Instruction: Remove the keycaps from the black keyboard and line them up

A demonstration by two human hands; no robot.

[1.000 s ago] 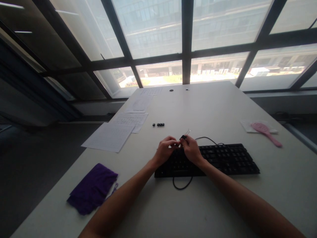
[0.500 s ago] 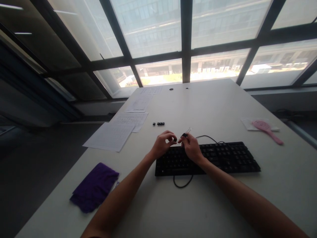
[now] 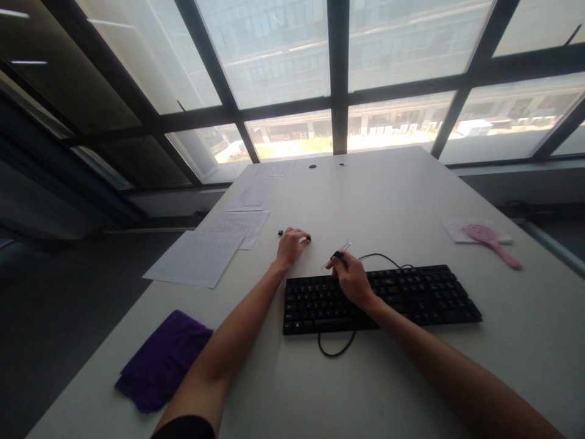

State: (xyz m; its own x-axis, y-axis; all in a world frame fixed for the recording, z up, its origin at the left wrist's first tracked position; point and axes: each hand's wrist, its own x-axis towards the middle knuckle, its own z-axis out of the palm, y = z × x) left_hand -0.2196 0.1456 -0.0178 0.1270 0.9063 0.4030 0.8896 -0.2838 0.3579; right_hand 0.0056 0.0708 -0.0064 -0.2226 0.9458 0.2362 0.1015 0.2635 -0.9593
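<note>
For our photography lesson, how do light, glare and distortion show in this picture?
Head view: glare whitens the lower window panes; head view: the black keyboard is dim, its lettering mostly too faint to read; head view: window frames fan outward, probably from a tilted wide lens.

The black keyboard [image 3: 411,292] is lying flat on the tabletop [image 3: 388,201]; a thin wire tool [image 3: 338,255] is slanting near it; 1 small black keycap [image 3: 280,233] is resting beyond.
</note>
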